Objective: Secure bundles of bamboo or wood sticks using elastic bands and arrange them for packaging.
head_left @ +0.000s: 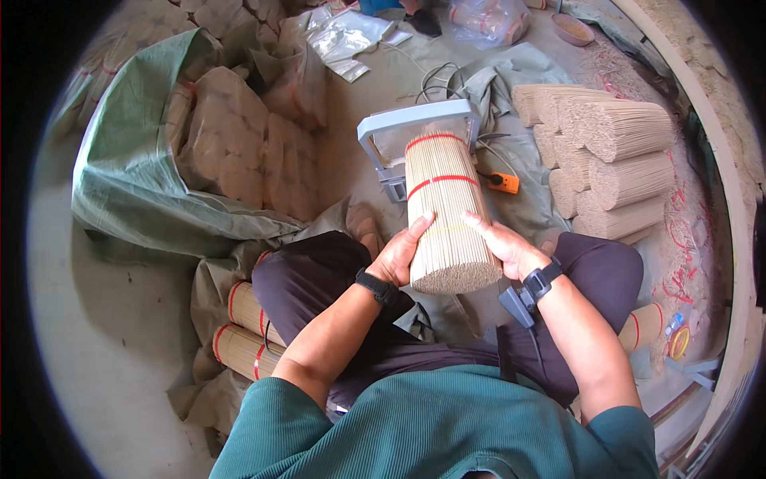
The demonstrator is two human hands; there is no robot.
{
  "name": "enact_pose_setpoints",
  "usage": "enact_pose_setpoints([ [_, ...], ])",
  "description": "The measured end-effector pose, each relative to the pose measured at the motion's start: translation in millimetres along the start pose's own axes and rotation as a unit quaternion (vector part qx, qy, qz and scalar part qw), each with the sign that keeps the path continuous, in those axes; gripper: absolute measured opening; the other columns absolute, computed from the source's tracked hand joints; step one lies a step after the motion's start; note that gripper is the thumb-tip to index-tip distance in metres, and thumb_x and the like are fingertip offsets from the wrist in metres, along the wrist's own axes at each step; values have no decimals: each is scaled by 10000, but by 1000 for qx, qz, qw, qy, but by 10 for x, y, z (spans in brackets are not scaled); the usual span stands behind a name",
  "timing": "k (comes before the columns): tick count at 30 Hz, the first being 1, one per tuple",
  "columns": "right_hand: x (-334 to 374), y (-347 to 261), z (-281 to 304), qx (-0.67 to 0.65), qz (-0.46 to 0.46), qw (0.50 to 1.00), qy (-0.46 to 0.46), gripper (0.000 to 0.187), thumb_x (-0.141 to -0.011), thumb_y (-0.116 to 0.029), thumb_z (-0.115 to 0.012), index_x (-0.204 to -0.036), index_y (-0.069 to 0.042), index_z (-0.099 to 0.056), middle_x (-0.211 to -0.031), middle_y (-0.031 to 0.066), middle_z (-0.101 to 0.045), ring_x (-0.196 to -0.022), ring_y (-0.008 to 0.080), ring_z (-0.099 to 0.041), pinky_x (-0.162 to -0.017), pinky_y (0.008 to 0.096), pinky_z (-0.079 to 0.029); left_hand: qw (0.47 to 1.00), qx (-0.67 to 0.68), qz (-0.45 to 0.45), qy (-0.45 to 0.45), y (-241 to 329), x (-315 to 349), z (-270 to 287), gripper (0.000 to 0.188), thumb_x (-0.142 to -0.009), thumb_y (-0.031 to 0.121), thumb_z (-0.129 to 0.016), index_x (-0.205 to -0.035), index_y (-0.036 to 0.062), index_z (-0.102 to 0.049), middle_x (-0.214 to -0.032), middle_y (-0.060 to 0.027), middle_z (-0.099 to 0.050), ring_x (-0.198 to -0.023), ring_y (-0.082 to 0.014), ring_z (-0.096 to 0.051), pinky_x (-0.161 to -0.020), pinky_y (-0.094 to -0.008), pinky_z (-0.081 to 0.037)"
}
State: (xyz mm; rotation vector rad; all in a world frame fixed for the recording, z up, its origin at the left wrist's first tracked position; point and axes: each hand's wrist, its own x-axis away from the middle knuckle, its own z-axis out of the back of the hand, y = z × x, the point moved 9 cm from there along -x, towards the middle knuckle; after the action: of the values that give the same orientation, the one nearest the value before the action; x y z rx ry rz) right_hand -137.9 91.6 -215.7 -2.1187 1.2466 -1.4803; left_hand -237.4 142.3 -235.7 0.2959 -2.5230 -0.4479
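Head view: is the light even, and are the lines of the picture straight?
Head view: sharp daylight, brightest on the floor at the left; the stick bundle between left hand and right hand is clear; fisheye bends the wooden edge; corners are black.

The tan stick bundle I hold has red bands; the frame behind is grey, the sack green, my sleeves teal.
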Motion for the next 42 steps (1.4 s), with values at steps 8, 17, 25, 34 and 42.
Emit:
enact_pose_setpoints([
  [8, 724, 26, -20, 9, 81, 995, 48, 771, -834, -530, -622, -1292, 56, -420, -1187, 161, -579, -1061, 202, -592, -894, 319, -480, 999, -13, 9, -45, -287, 262, -455, 629, -854, 356, -662, -1305, -17, -432, -1213, -137, -580, -1059, -230, -601, -936, -362, -477],
  [17, 1584, -772, 86, 16, 198, 978, -70, 970, -856, -683, -422, -1456, -30, -30, -1389, 220, -372, -1271, 300, -380, -1037, 427, -327, 940, -229, -186, -172, 430, 716, -1430, 843, -779, 412, -724, -1389, -3, -315, -1334, -119, -476, -1204, -216, -489, -1005, -353, -411],
  [25, 1284, -1090, 186, -196, 342, 918, 45, 879, -819, -771, -335, -1331, -64, -436, -1203, 99, -565, -1054, 195, -570, -876, 331, -498, 911, -321, -202, -165, 538, 913, -1781, 923, -782, 559, -655, -1409, -9, -287, -1335, -116, -465, -1239, -202, -430, -1042, -346, -333],
  [34, 1701, -1655, -398, -354, 444, 769, -293, 772, -857, -694, -401, -1355, -104, -407, -1346, 69, -470, -1203, 242, -454, -1018, 411, -361, 980, -134, -115, -98, 111, 549, -947, 502, -945, 269, -518, -1376, 50, -381, -1327, -137, -493, -1188, -249, -509, -952, -376, -462],
  [42, 1761, -1857, -939, -271, 491, 800, -215, 906, -757, -683, -580, -1418, -127, -303, -1424, 75, -364, -1276, 275, -351, -1053, 485, -286, 849, -242, -382, -274, 304, 894, -2265, 1035, -749, 495, -726, -1464, 30, -140, -1510, -138, -209, -1392, -269, -200, -1129, -439, -173],
])
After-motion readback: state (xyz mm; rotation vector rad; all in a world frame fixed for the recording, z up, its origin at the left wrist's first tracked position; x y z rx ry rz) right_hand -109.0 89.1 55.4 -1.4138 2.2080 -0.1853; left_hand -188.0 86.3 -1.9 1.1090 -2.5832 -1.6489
